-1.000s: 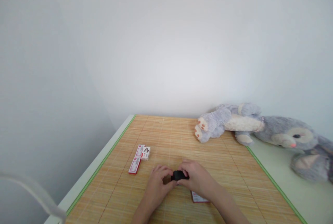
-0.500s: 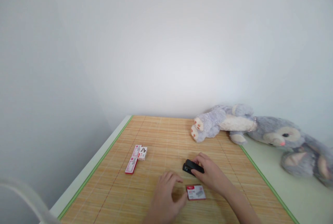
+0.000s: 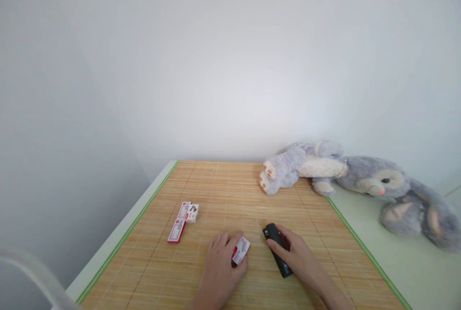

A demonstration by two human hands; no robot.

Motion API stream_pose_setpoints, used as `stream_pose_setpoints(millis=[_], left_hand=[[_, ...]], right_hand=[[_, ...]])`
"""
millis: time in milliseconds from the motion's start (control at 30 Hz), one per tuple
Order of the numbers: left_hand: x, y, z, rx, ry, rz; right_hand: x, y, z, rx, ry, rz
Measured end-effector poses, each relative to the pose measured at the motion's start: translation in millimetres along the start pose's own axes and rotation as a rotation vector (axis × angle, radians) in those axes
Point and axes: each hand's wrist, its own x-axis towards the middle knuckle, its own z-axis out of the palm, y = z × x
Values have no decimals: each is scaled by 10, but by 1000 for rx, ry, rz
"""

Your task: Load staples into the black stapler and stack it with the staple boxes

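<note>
My left hand (image 3: 222,266) pinching a small red-and-white box (image 3: 242,249), my right hand (image 3: 298,255) gripping a black stapler (image 3: 273,237), both at the bamboo mat (image 3: 230,187).

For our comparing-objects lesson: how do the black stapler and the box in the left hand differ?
Colour: the black stapler is dark, while the small box is white and red.
Shape: the stapler is long and narrow, while the box shows a flat, printed face.
Hold: the right hand grips the stapler; the left hand grips the box.
Shared: each is held in one hand, over the slatted mat.
</note>
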Motion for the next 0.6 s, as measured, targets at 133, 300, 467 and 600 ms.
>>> stream_pose_setpoints(millis=[133,300,467,600], left_hand=[[-80,-67,-105,-27,-38,-39],[-141,-75,-252,-170,-210,-17],[-45,-5,-189,-179,-180,0],[9,78,-72,-150,-137,18]], right_hand=[[-87,-54,111,103,8,37],[-153,-120,226,131,49,23],[-122,-183,353,168,24,-17],[-84,-186,493,166,48,-17]])
